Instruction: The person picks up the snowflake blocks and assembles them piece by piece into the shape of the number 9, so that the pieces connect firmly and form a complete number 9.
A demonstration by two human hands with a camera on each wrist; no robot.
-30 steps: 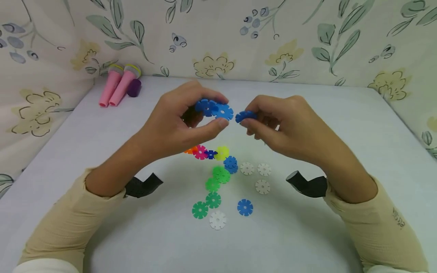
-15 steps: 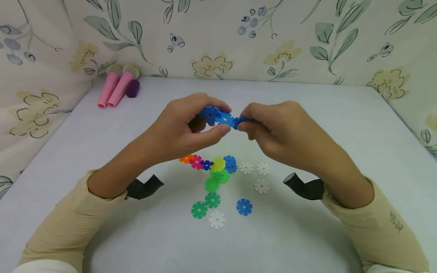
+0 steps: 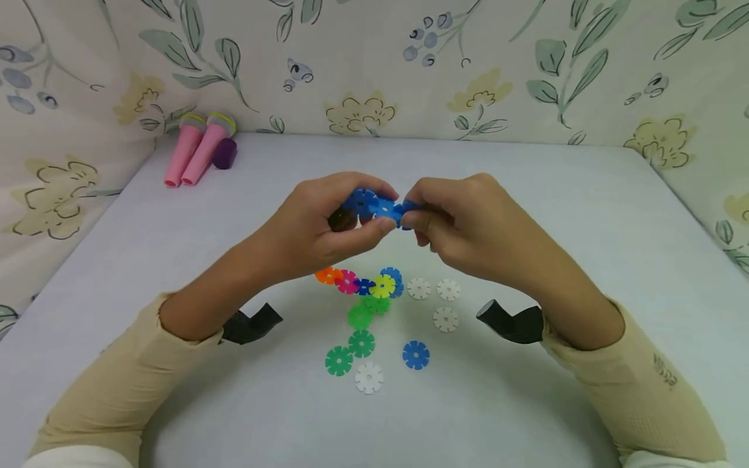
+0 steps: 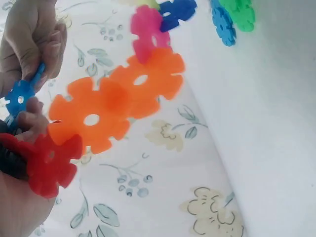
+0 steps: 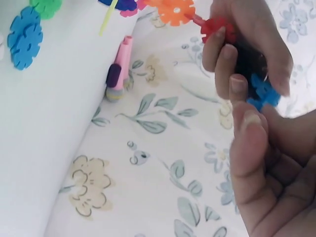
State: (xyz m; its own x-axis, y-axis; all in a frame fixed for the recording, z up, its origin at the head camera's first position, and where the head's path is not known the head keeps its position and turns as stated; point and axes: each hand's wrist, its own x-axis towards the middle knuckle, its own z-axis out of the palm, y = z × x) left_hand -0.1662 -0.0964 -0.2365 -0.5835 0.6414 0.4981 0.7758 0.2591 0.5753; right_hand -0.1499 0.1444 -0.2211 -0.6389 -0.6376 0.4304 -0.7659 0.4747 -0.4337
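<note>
My left hand (image 3: pixel 313 218) holds a chain of slotted plastic snowflake discs between thumb and fingers. Two blue discs (image 3: pixel 363 203) of it show at the fingertips in the head view. My right hand (image 3: pixel 474 218) pinches another blue disc (image 3: pixel 411 205) against the chain's end, mostly hidden by the fingers. In the left wrist view, a red disc (image 4: pixel 53 170) and orange discs (image 4: pixel 91 133) hang from the left hand. Pink (image 3: pixel 346 282), dark blue (image 3: pixel 364 286) and yellow discs (image 3: pixel 383 286) continue that chain. Something black (image 5: pixel 251 64) shows inside the left palm.
On the white table (image 3: pixel 526 416) lie joined green discs (image 3: pixel 361 343), a pair of blue discs (image 3: pixel 393 275), several white discs (image 3: pixel 446 319) and a single blue disc (image 3: pixel 416 355). Two pink toy microphones (image 3: pixel 201 153) and a purple piece (image 3: pixel 225 154) lie at the back left.
The hands have come together and dropped slightly. The right hand's blue disc, apart from the chain a second ago, now meets its end. The hanging chain has swung a little.
</note>
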